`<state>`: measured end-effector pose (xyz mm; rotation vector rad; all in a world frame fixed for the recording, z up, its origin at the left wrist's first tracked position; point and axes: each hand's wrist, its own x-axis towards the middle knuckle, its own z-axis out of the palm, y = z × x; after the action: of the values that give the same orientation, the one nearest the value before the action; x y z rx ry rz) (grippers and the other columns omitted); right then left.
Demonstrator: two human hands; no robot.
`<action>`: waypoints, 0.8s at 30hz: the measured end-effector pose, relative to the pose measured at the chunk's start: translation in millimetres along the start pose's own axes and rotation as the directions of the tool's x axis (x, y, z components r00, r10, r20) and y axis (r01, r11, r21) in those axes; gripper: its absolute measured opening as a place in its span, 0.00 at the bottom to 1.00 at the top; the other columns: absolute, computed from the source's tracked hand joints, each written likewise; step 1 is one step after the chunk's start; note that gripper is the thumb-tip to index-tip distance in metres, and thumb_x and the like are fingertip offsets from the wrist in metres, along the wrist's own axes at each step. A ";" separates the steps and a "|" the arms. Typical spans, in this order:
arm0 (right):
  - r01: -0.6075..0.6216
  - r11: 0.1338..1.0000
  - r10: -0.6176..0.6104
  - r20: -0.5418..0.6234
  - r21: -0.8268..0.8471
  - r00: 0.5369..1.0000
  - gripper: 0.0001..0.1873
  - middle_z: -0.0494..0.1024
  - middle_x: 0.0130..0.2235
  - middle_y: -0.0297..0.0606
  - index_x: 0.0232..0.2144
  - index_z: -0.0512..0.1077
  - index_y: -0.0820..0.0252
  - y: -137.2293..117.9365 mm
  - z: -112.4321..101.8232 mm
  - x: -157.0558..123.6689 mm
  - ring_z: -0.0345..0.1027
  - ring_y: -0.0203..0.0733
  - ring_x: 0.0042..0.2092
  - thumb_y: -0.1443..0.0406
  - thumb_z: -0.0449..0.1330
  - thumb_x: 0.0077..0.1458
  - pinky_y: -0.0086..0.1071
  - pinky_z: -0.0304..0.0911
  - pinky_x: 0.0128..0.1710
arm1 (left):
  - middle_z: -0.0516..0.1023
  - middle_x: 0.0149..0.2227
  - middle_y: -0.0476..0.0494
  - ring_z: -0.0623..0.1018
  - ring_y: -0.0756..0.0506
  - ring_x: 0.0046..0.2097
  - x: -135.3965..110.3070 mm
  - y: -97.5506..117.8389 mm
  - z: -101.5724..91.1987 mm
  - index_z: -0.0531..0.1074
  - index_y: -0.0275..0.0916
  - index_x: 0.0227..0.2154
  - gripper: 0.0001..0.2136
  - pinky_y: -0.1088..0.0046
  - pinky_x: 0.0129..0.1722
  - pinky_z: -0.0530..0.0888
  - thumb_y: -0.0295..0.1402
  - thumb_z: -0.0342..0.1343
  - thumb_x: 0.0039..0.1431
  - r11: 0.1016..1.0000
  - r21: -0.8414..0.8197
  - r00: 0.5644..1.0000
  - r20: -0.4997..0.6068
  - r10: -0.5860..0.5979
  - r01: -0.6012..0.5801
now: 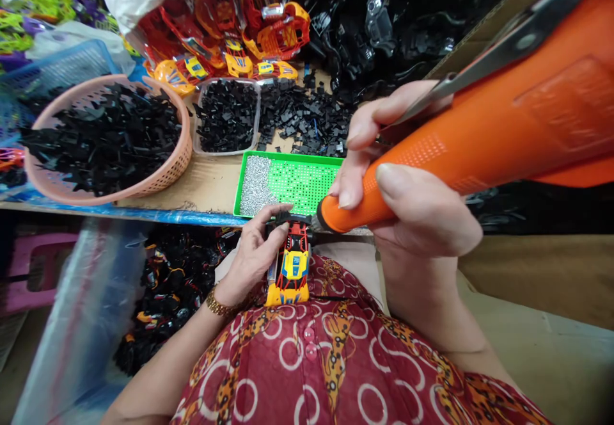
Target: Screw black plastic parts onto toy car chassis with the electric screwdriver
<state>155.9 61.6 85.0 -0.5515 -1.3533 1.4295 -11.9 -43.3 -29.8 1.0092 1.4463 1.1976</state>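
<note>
My left hand (pixel 252 255) grips a yellow and red toy car (pixel 292 265) close to my lap, its thumb and fingers closed around the black end that points away from me. In my right hand (pixel 412 201) is an orange power screwdriver (pixel 480 118), wrapped by the fingers near its narrow front. The driver's tip is right beside the car's black end; whether it touches the car I cannot tell. Just beyond the car lies a green perforated tray (pixel 307 185) with small silver screws (pixel 256 185) heaped at its left side.
A pink basket (pixel 185 156) of black parts stands at the left. Behind the tray are a clear container (pixel 256 118) and loose black clips (pixel 307 118). Orange car shells (pixel 225 22) and black plastic bodies (pixel 384 28) pile up farther back. Assembled pieces (pixel 177 278) lie below the table edge.
</note>
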 end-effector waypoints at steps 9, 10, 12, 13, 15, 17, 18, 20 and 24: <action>-0.036 0.997 0.036 -0.002 -0.062 0.999 0.17 0.80 0.40 0.32 0.42 0.75 0.50 0.0 2.3 -0.6 0.78 0.42 0.34 0.55 0.73 0.52 0.43 0.79 0.40 | 0.79 0.36 0.48 0.75 0.47 0.37 3.7 10.2 4.4 0.79 0.41 0.36 0.06 0.72 0.39 0.73 0.36 0.67 0.59 0.971 -0.189 0.987 0.085 -0.134 0.149; -0.040 0.997 0.040 -0.009 -0.058 0.999 0.18 0.80 0.40 0.32 0.41 0.75 0.51 -0.6 3.0 -0.1 0.78 0.42 0.33 0.55 0.74 0.51 0.43 0.79 0.39 | 0.79 0.37 0.48 0.76 0.47 0.38 3.5 10.0 4.1 0.79 0.41 0.37 0.06 0.71 0.40 0.73 0.36 0.67 0.59 0.970 -0.189 0.986 0.099 -0.133 0.149; -0.050 0.997 0.049 -0.023 -0.055 0.999 0.19 0.80 0.39 0.32 0.40 0.74 0.52 -1.5 4.1 0.6 0.76 0.41 0.30 0.56 0.75 0.50 0.43 0.79 0.37 | 0.80 0.37 0.47 0.77 0.46 0.38 3.1 8.6 3.6 0.79 0.41 0.37 0.05 0.71 0.40 0.74 0.35 0.66 0.59 0.971 -0.188 0.985 0.112 -0.130 0.150; -0.057 0.997 0.055 -0.028 -0.057 0.998 0.19 0.80 0.38 0.32 0.40 0.74 0.52 -1.8 4.5 0.7 0.76 0.41 0.30 0.56 0.75 0.50 0.43 0.80 0.37 | 0.80 0.36 0.47 0.77 0.46 0.38 3.0 7.6 3.6 0.79 0.42 0.36 0.04 0.70 0.40 0.74 0.34 0.65 0.59 0.971 -0.186 0.986 0.109 -0.129 0.148; -0.063 0.996 0.062 -0.019 -0.067 0.998 0.19 0.80 0.39 0.31 0.40 0.74 0.50 -2.0 4.4 0.6 0.77 0.42 0.31 0.56 0.75 0.49 0.44 0.80 0.39 | 0.80 0.34 0.48 0.76 0.46 0.36 3.0 5.8 4.3 0.78 0.42 0.34 0.03 0.71 0.38 0.73 0.33 0.64 0.58 0.973 -0.183 0.988 0.094 -0.125 0.140; -0.063 0.995 0.063 -0.006 -0.072 0.998 0.18 0.81 0.40 0.31 0.40 0.75 0.48 -1.7 4.0 0.0 0.78 0.44 0.33 0.56 0.75 0.50 0.46 0.80 0.42 | 0.78 0.32 0.50 0.75 0.47 0.34 3.1 5.3 5.6 0.77 0.42 0.33 0.02 0.72 0.36 0.72 0.32 0.64 0.57 0.975 -0.178 0.990 0.076 -0.121 0.133; -0.062 0.996 0.062 0.000 -0.067 0.998 0.17 0.80 0.40 0.31 0.41 0.75 0.48 -1.4 3.8 -0.4 0.78 0.44 0.33 0.56 0.74 0.50 0.46 0.80 0.42 | 0.78 0.32 0.50 0.75 0.47 0.34 3.2 5.6 6.5 0.77 0.42 0.33 0.02 0.72 0.35 0.72 0.31 0.64 0.57 0.975 -0.175 0.990 0.069 -0.124 0.134; -0.046 0.998 0.046 0.003 -0.039 0.999 0.16 0.80 0.40 0.31 0.41 0.75 0.49 -1.1 3.9 -1.0 0.76 0.41 0.31 0.58 0.74 0.52 0.46 0.80 0.41 | 0.79 0.32 0.50 0.75 0.47 0.33 3.4 7.0 8.3 0.77 0.42 0.34 0.04 0.72 0.35 0.73 0.32 0.64 0.56 0.973 -0.181 0.989 0.054 -0.134 0.142; -0.048 0.998 0.048 -0.007 -0.028 0.999 0.17 0.79 0.39 0.32 0.41 0.74 0.52 -2.0 5.6 -1.1 0.73 0.38 0.28 0.58 0.74 0.52 0.43 0.78 0.36 | 0.81 0.32 0.49 0.76 0.47 0.32 3.2 10.5 11.2 0.76 0.41 0.35 0.06 0.72 0.34 0.74 0.34 0.65 0.56 0.969 -0.191 0.987 0.046 -0.152 0.158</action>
<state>152.2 57.8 87.9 -0.6097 -1.3649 1.4482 -1.4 -36.4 -20.6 0.7638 1.3294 1.1780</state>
